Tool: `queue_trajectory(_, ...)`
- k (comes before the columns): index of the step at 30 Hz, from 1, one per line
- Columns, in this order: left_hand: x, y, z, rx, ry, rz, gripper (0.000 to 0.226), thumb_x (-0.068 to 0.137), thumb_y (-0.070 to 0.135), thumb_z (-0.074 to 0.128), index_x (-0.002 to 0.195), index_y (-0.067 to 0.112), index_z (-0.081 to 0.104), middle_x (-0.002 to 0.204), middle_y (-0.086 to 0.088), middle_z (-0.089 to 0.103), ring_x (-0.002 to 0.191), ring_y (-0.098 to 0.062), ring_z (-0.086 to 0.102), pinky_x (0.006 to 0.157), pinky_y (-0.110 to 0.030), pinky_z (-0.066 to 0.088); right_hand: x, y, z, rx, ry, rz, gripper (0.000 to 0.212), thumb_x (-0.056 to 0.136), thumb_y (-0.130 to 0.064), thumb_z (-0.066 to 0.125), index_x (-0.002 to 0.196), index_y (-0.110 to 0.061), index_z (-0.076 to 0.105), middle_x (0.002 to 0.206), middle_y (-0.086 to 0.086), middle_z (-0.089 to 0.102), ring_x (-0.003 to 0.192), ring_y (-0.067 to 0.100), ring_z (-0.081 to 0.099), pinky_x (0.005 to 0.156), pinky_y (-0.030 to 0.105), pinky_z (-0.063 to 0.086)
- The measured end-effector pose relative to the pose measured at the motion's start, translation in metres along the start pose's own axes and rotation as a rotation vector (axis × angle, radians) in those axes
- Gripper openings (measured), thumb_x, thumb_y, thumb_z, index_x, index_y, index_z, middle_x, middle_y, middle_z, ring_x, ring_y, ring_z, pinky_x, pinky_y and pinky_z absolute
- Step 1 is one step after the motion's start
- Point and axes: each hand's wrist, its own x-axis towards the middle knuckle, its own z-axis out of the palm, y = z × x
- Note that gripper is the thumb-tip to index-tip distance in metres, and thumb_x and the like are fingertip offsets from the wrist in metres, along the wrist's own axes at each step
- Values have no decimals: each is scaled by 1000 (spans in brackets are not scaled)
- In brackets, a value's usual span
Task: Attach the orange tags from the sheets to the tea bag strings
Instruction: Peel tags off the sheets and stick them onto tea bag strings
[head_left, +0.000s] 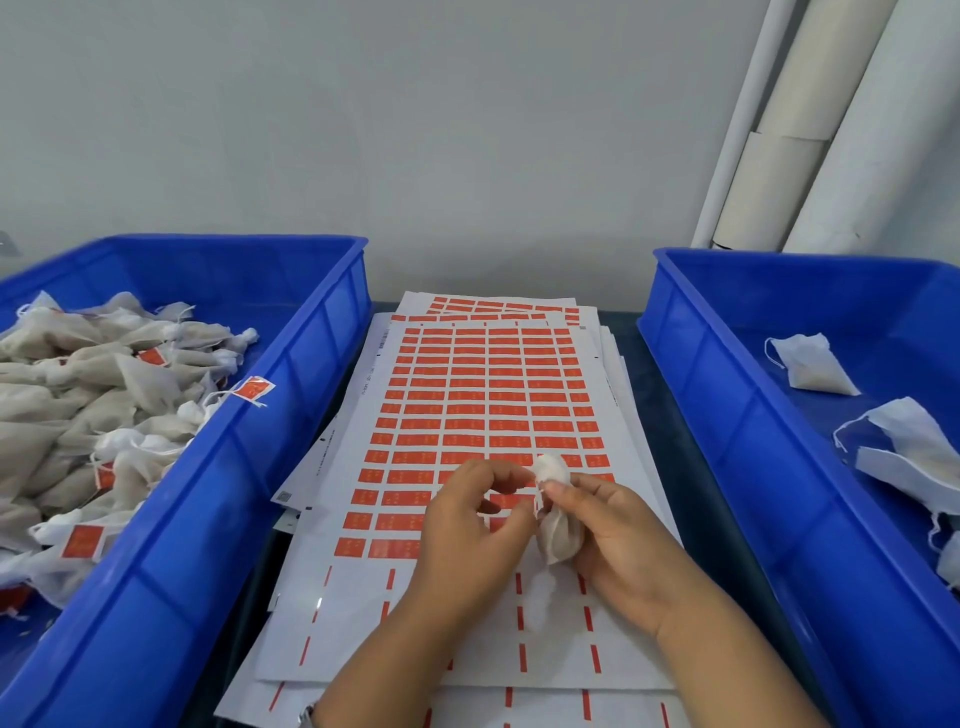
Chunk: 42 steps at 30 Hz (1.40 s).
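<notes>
A stack of white sheets (483, 395) printed with rows of orange tags lies between two blue crates. Over the near rows, my right hand (618, 551) grips a small white tea bag (558, 535), its gathered top sticking up at my fingertips. My left hand (467, 525) is beside it with thumb and fingers curled towards the bag's white string (540, 499). Whether the left fingers pinch the string or a tag is too small to tell. The lowest rows of the top sheet are bare, with only red dashes left.
The left blue crate (249, 447) holds several tea bags with orange tags on their strings; one tag (253, 389) hangs over its rim. The right blue crate (737, 415) holds a few untagged tea bags (810, 369). Pale rolls (810, 124) lean against the wall behind.
</notes>
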Motion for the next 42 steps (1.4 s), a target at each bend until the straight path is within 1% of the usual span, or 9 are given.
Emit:
queue_trajectory(3, -1, 4, -2, -34, -57, -27, 8, 81, 42, 65, 88, 41, 62, 88, 22, 64, 88, 2, 60, 66, -11, 49, -1, -1, -1, -17, 3, -19, 23, 74, -35, 65, 95, -33, 75, 109, -2, 71, 106, 18, 66, 97, 41, 50)
queue_trajectory(6, -1, 6, -2, -3, -80, -12, 28, 66, 60, 57, 89, 47, 63, 78, 33, 63, 83, 7, 60, 64, -6, 47, -1, 0, -1, -26, 32, -19, 23, 73, -34, 66, 94, -32, 75, 108, -2, 71, 105, 18, 66, 98, 42, 49)
queue_trajectory(10, 3, -1, -1, 74, -64, -22, 29, 75, 43, 60, 99, 32, 72, 76, 36, 60, 80, 5, 62, 68, -6, 47, 1, 1, -1, -29, 73, -16, 28, 68, -35, 69, 95, -27, 75, 108, -4, 71, 107, 18, 65, 101, 42, 47)
queue_trajectory(19, 12, -3, -8, 232, 189, -68, 17, 86, 33, 58, 74, 43, 50, 72, 25, 56, 69, 0, 56, 57, -7, 35, -1, -4, -2, -147, 36, 30, 22, 87, -16, 63, 107, -26, 66, 110, -6, 70, 111, 22, 61, 101, 44, 47)
queue_trajectory(23, 11, -1, -10, 245, 255, -53, 21, 86, 31, 58, 73, 44, 48, 72, 28, 54, 69, 3, 55, 57, -4, 33, -6, -8, -1, -234, -101, 42, 26, 91, -10, 58, 110, -28, 65, 109, -8, 69, 98, 20, 64, 81, 31, 54)
queue_trajectory(29, 8, 7, -13, 204, 103, 10, 6, 74, 45, 53, 71, 49, 54, 76, 30, 57, 84, 12, 53, 57, -3, 42, -7, -10, -9, 88, -266, 95, 39, 77, -45, 67, 112, -28, 68, 91, 9, 68, 81, 21, 66, 83, 37, 51)
queue_trajectory(33, 3, 16, -13, 204, 68, 109, 12, 72, 45, 52, 82, 46, 59, 83, 32, 54, 90, 12, 52, 68, 1, 40, -5, -7, -6, 9, -181, -4, 29, 76, -38, 64, 97, -23, 75, 110, 3, 70, 104, 22, 66, 87, 33, 54)
queue_trajectory(37, 6, 17, -19, 344, -1, 33, 15, 79, 43, 61, 93, 43, 63, 87, 35, 50, 80, 10, 53, 62, 0, 42, -5, -9, -8, 41, -110, -11, 32, 67, -30, 70, 97, -19, 75, 104, 4, 72, 92, 21, 70, 76, 31, 56)
queue_trajectory(42, -12, -2, -28, 481, -140, -230, 38, 83, 44, 64, 120, 38, 56, 115, 26, 53, 80, 8, 48, 82, -16, 46, -4, -10, -14, 134, -145, 72, 30, 69, -19, 72, 98, -13, 75, 98, 12, 72, 65, 18, 66, 65, 29, 57)
